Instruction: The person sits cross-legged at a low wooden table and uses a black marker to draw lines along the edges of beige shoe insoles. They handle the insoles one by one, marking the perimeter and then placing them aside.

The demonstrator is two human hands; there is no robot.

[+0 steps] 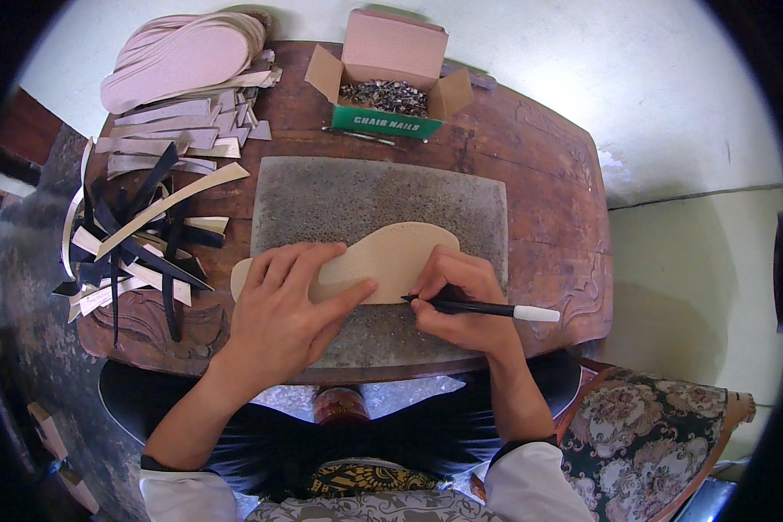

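You are at the marking step, as far as this pose suggests: the beige sole [400, 252] lies on the gray slab [365, 187], broad end toward 3 o'clock, its other end reaching just past the slab's 9 o'clock edge. Your left hand [283, 296] rests flat over the sole's 9 o'clock part, fingers extended and thumb spread wide toward 2 o'clock, seemingly bracing it. Your right hand [465, 300] is narrowed around the black marker [478, 307], pinching it near the tip, with its white end toward 3 o'clock. The tip meets or hovers at the sole's near edge, about 4 o'clock from its middle; you cannot tell here whether it touches. From the slab's center, the stacked soles [183, 56] sit at 10 to 11, the box of nails [387, 122] at 12, and the black and pale strips [170, 209] at 9. The next move likely calls for firm left-hand pressure and a light, controlled tip.
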